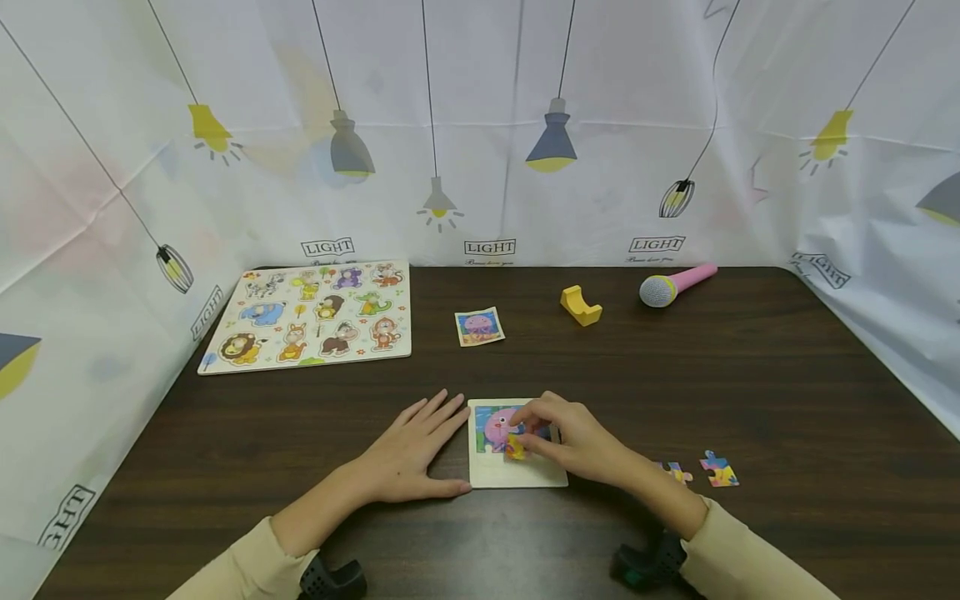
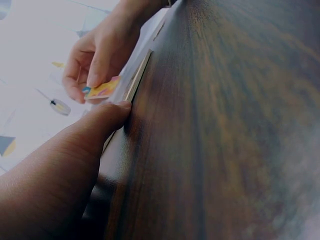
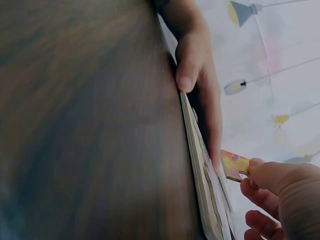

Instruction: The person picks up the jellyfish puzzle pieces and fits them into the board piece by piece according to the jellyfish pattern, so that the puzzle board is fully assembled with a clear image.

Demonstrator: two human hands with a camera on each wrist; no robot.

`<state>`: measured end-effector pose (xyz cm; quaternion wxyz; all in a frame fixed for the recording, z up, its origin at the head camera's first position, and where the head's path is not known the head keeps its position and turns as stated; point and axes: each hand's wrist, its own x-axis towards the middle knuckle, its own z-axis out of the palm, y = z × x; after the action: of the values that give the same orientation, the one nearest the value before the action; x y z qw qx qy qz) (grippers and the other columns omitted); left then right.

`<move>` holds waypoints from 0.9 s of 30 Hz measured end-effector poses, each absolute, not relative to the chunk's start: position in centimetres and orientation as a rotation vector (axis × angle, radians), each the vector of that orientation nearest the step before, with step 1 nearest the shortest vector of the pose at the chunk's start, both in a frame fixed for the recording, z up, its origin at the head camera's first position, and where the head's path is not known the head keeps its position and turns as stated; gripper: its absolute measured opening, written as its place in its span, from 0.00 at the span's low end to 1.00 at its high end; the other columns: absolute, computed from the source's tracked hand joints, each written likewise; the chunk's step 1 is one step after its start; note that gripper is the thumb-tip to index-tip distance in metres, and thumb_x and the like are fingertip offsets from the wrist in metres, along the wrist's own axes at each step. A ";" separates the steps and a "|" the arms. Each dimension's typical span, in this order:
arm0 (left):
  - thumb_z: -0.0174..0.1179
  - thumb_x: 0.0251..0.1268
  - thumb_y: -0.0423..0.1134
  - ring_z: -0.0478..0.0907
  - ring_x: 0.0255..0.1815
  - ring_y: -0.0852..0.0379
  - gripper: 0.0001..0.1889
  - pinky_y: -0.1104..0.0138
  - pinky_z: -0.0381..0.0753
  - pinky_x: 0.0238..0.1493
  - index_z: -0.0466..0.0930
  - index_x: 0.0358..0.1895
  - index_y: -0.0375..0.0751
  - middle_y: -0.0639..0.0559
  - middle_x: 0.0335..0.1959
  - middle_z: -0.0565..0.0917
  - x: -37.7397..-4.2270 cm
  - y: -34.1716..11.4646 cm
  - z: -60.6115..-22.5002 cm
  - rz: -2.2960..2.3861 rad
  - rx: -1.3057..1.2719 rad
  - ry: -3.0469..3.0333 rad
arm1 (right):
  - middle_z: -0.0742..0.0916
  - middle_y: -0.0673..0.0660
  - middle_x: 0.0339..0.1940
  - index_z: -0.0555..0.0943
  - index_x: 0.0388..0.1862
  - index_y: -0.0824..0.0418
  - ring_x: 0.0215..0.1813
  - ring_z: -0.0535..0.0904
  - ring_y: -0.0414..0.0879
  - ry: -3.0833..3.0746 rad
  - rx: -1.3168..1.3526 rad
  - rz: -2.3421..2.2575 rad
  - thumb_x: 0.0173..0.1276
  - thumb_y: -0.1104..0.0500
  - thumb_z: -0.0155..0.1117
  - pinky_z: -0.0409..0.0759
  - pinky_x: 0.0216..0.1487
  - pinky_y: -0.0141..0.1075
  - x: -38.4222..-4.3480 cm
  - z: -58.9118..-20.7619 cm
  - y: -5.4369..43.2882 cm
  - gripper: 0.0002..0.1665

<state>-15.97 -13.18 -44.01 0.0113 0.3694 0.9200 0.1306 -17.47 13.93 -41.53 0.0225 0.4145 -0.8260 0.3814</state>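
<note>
A small puzzle board (image 1: 517, 473) with a pale wooden frame lies on the dark table in front of me. Its upper part shows a pink cartoon octopus picture, while bare wood shows in the lower part. My left hand (image 1: 412, 454) lies flat beside it, fingers spread, thumb and fingertips at the left edge. Over the board, my right hand (image 1: 577, 437) pinches a yellow puzzle piece (image 3: 232, 165) between thumb and index finger. In the right wrist view this piece is held up, apart from the board. Two loose puzzle pieces (image 1: 720, 469) lie right of the board, one partly hidden by my right forearm.
Farther back lies a small octopus picture card (image 1: 480, 327). A large animal puzzle board (image 1: 307, 317) occupies the back left. A yellow curved block (image 1: 581, 307) and a pink toy microphone (image 1: 677, 285) stand at the back right, before a lamp-printed cloth (image 1: 480, 100).
</note>
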 end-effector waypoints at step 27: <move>0.41 0.55 0.74 0.39 0.73 0.50 0.49 0.52 0.42 0.68 0.49 0.72 0.43 0.48 0.73 0.48 -15.9 -13.2 -43.9 0.416 1.178 2.879 | 0.79 0.44 0.33 0.81 0.39 0.54 0.33 0.70 0.40 -2.545 1.369 1.222 0.61 0.56 0.65 0.72 0.30 0.30 -17.3 -43.0 10.9 0.07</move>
<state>-15.90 -13.21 -43.92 0.0015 0.3753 0.9174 0.1326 -17.30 10.89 -42.95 0.0018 0.4364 -0.8111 0.3895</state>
